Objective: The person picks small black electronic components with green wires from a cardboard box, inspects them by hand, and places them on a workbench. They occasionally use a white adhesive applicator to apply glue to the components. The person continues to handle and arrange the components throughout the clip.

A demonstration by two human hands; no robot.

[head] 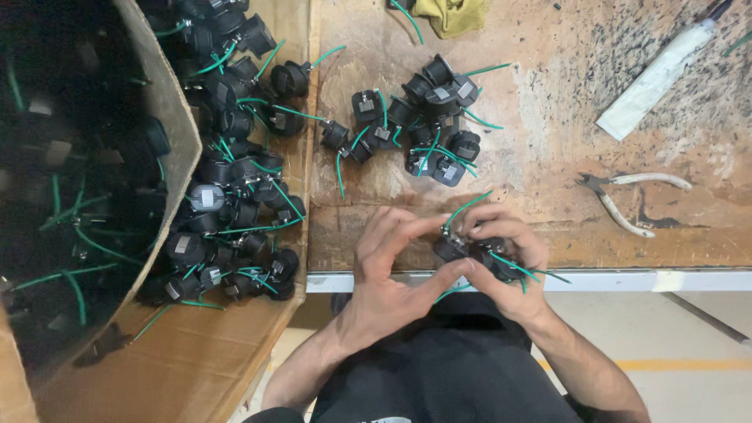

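Observation:
My left hand (388, 262) and my right hand (509, 258) meet at the near edge of a worn wooden bench (548, 117). Between them they hold small black plug-like parts with green wires (470, 251). The left thumb and forefinger pinch one part from the left. The right hand cups one or two more, green wires sticking out past its fingers. A loose pile of the same black parts (427, 117) lies on the bench just beyond my hands.
A cardboard tray (258, 329) at the left carries many more black parts with green wires (231, 172). A dark box (70, 180) of them stands at far left. Pliers (630, 196), a white tube (654, 78) and a yellow cloth (450, 14) lie on the bench.

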